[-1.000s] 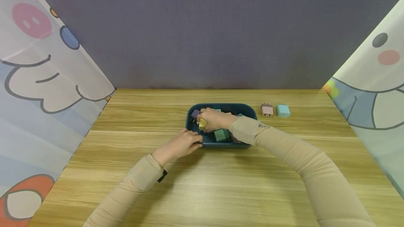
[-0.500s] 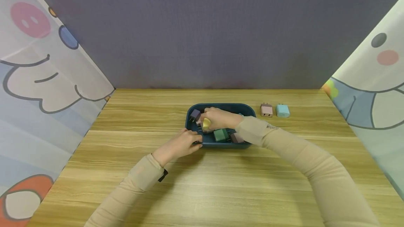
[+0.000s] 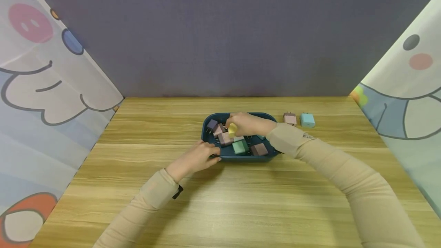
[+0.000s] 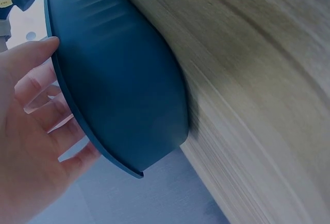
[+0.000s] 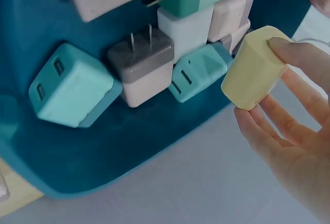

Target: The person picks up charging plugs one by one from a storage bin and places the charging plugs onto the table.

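Note:
My left hand [image 3: 198, 157] grips the front left rim of a dark blue plastic bin [image 3: 241, 159]. In the left wrist view the thumb rests on the rim and the fingers lie behind the wall [image 4: 118, 79]. My right hand [image 3: 251, 124] pinches a pale yellow block [image 5: 253, 68] between thumb and fingers, over the bin. No prongs or ports show on the block. Two-tone plug chargers fill the bin: a green one [image 3: 240, 147], a pink-brown one [image 3: 259, 149], a purple one [image 3: 212, 125] and, in the right wrist view, a teal one with two ports [image 5: 75, 87].
On the wooden table [image 3: 241, 202], right of the bin, a pink charger [image 3: 289, 119] and a light blue charger [image 3: 307, 120] stand side by side. A grey panel [image 3: 234, 37] rises at the back, with cartoon-printed sheets at left and right.
My right hand has moved right and slightly back with the yellow block, uncovering pink chargers in the left part of the bin. The left hand stays on the rim.

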A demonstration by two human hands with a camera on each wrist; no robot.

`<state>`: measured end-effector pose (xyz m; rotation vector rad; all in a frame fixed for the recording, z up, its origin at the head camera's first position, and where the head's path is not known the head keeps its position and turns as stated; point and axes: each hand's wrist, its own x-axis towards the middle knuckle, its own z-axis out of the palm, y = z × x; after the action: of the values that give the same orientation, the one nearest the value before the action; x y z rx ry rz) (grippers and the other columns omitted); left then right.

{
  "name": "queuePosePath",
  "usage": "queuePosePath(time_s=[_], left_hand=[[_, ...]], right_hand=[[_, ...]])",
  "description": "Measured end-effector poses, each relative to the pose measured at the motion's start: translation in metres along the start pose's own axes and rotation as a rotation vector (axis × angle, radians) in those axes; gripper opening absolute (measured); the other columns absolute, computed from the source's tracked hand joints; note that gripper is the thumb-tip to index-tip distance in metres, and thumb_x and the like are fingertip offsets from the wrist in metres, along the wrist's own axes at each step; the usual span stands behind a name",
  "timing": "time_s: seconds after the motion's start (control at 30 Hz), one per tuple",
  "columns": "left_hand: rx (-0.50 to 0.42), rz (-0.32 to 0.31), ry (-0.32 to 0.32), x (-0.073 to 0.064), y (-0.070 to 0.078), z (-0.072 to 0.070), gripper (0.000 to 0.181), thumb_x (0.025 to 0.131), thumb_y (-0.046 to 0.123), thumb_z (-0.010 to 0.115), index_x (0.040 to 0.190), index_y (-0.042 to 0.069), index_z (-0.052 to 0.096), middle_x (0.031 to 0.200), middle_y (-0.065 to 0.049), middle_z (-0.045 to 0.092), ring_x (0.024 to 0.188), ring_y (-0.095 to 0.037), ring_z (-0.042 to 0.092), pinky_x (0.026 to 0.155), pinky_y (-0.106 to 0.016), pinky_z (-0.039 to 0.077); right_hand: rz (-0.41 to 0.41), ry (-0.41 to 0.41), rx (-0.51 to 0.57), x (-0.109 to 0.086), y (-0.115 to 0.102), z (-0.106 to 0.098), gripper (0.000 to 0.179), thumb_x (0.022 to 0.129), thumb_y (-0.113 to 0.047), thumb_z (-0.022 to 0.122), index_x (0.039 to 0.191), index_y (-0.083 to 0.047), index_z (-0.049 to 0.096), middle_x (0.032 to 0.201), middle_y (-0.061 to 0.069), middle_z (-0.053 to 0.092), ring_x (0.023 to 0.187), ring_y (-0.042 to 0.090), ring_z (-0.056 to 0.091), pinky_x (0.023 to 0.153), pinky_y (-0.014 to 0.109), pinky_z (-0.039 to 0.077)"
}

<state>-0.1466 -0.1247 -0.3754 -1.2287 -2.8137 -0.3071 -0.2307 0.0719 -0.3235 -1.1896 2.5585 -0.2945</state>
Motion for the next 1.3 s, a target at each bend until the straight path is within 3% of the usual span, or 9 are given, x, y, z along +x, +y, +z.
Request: queuePosePath(time_s=[0.6,0.93,1.3], left_hand=[[-0.002,-0.054,-0.037,0.0,0.004,-0.001,0.006,0.086,0.024,0.059,0.086,0.018,0.06,0.077,0.006,0.056,0.068,-0.009,0.051,0.067,-0.029,0.032],[-0.001,-0.046,-0.02,-0.002,0.003,0.002,0.006,0.085,0.024,0.059,0.084,0.018,0.058,0.075,0.006,0.053,0.066,-0.01,0.048,0.066,-0.028,0.029],[0.016,-0.04,-0.023,-0.001,0.003,0.002,0.006,0.085,0.024,0.059,0.082,0.019,0.056,0.074,0.007,0.052,0.066,-0.009,0.048,0.066,-0.028,0.028]], right_hand=[[-0.015,0.123,0.027,-0.027,0.024,-0.011,0.034,0.073,0.001,0.066,0.107,0.0,0.06,0.109,0.015,0.054,0.094,0.027,0.054,0.075,0.038,0.045],[0.014,0.146,0.02,-0.048,0.034,-0.01,0.031,0.073,0.002,0.067,0.103,-0.002,0.061,0.11,0.018,0.052,0.097,0.03,0.052,0.077,0.04,0.045],[0.015,0.222,-0.004,-0.069,0.056,-0.013,0.034,0.069,0.005,0.069,0.102,0.003,0.061,0.111,0.022,0.052,0.099,0.035,0.051,0.079,0.043,0.045]])
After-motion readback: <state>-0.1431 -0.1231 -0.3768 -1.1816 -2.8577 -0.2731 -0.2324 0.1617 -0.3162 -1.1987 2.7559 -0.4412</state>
